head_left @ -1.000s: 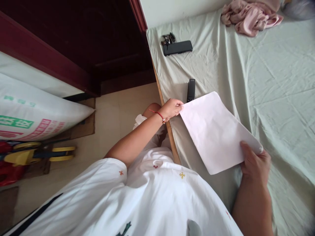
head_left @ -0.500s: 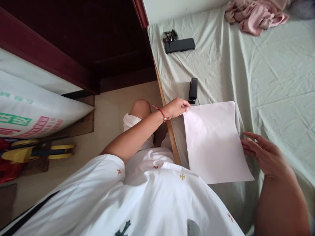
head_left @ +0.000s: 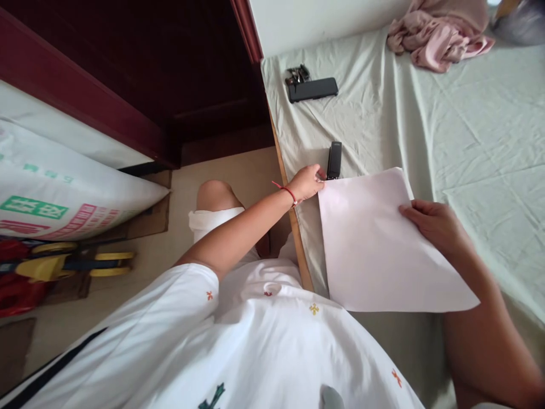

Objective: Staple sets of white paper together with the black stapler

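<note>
White paper [head_left: 378, 244], seemingly more than one sheet at its far right corner, spreads above the pale green cloth in front of me. At its far left corner, my left hand [head_left: 307, 183] pinches it between thumb and fingers; a red string bracelet is on that wrist. My right hand [head_left: 438, 224] grips the right edge, thumb on top and the other fingers partly hidden beneath. The paper's near right corner overhangs my right forearm. Just beyond the left hand stands a black stapler [head_left: 334, 159], close to the paper's far edge.
A long black case [head_left: 313, 90] and a small dark metallic bundle [head_left: 298, 74] lie farther back on the cloth [head_left: 489, 142]. Pink fabric [head_left: 438, 42] is heaped at the back right. The wooden edge [head_left: 301, 250] runs along my left; a printed white sack [head_left: 76, 182] rests beyond.
My right hand has moved up and left from beside the paper and closed on its right edge. The near right corner has swung out to the right. The left hand stays at its corner.
</note>
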A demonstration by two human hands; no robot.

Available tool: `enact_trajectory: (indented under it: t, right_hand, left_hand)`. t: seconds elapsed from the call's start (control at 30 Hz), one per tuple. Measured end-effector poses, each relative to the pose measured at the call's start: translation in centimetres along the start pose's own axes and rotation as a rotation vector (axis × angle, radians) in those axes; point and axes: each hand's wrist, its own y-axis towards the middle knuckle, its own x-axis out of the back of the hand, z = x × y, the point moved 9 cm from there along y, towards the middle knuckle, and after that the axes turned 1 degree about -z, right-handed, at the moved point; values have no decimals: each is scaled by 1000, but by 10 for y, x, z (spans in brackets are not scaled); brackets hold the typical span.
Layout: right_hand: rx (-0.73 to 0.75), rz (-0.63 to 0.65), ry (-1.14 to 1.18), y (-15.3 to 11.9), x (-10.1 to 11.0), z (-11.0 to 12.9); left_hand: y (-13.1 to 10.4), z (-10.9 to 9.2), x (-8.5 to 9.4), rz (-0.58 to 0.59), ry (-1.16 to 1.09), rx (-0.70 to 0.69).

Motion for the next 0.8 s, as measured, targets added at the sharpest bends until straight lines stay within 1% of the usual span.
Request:
enact_trajectory:
  t: [0.07,0.1,0.17,0.23,0.4,0.53,0.67,0.8]
  right_hand:
    - [-26,70,-57,2,-10,-7]
    - [-30,85,-71,2,-13,-10]
    - [-19,70,-67,2,-16,-14]
    - [-15,57,-50,2,-18,-18]
    - [-28,73,-1,8,-18,-27]
    - [-39,84,31,14,-15,-32]
    - [-22,89,21,14,-13,-31]
    - [-25,79,52,11,-12,-28]
  left_hand:
    - [1,-1,5,-91,55,-69]
    - [1,0,6,-133,71,-93]
    - [0,2,9,-198,83,-117]
    - [-2,5,9,-236,88,-126]
    - [4,9,9,-265,86,-100]
    - [8,6,10,-274,96,-103]
    - [-3,-1,5,-268,181,-156]
    - [-19,-5,5,-331,185,-249]
